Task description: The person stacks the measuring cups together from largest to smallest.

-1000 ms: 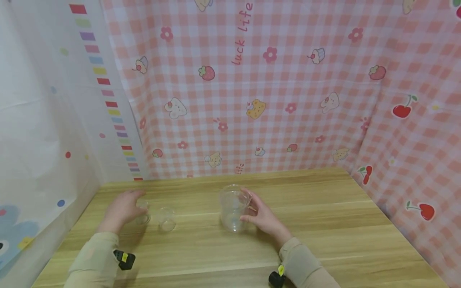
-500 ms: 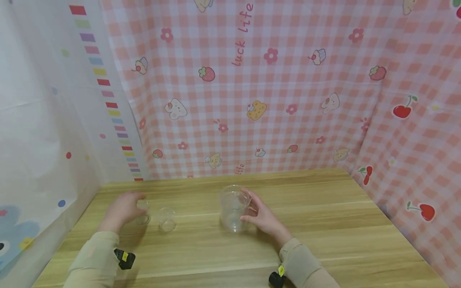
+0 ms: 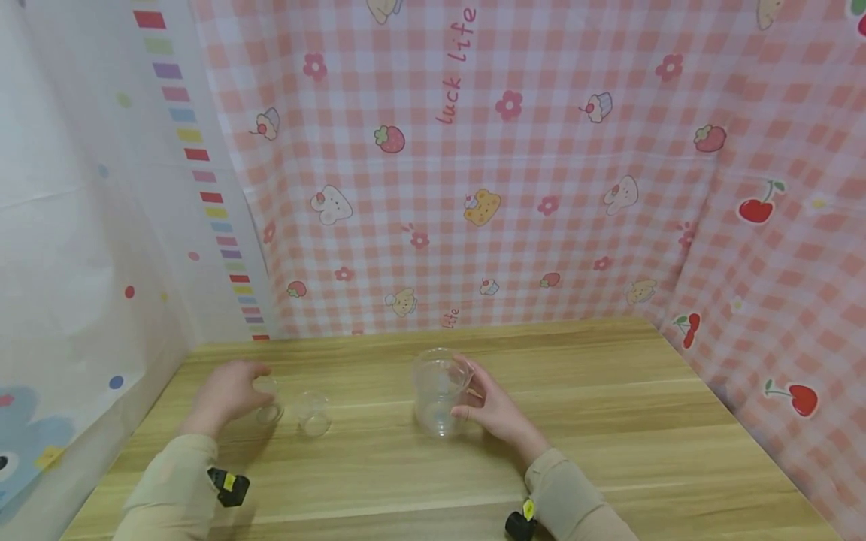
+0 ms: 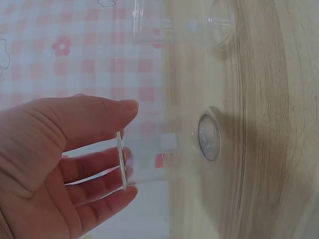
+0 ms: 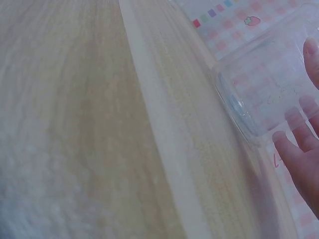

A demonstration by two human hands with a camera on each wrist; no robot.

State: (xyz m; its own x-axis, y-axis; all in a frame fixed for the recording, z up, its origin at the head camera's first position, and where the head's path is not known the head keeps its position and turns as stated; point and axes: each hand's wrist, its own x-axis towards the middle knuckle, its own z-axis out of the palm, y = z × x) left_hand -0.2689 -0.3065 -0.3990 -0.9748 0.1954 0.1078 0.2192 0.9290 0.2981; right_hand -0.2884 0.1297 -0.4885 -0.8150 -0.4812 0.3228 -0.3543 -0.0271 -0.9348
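Note:
At the left of the table stands a small clear cup (image 3: pixel 270 412), upright. My left hand (image 3: pixel 228 394) holds it near the rim; in the left wrist view the thumb lies on one side of the small cup (image 4: pixel 210 137) and the fingers on the other. Just right of it is a second small clear cup (image 3: pixel 314 421), untouched. A larger clear cup (image 3: pixel 433 406) stands mid-table, and my right hand (image 3: pixel 497 412) grips its right side. The right wrist view shows fingertips (image 5: pixel 280 137) against the wall of that see-through cup.
The wood-grain table (image 3: pixel 379 481) runs back to a pink checked cloth (image 3: pixel 419 180). A white cloth (image 3: pixel 61 248) hangs along the left side, and the checked cloth continues down the right. Black wrist cameras (image 3: pixel 233 488) sit on both sleeves.
The left hand and sleeve have shifted very slightly left. The right hand and all the cups stay where they were.

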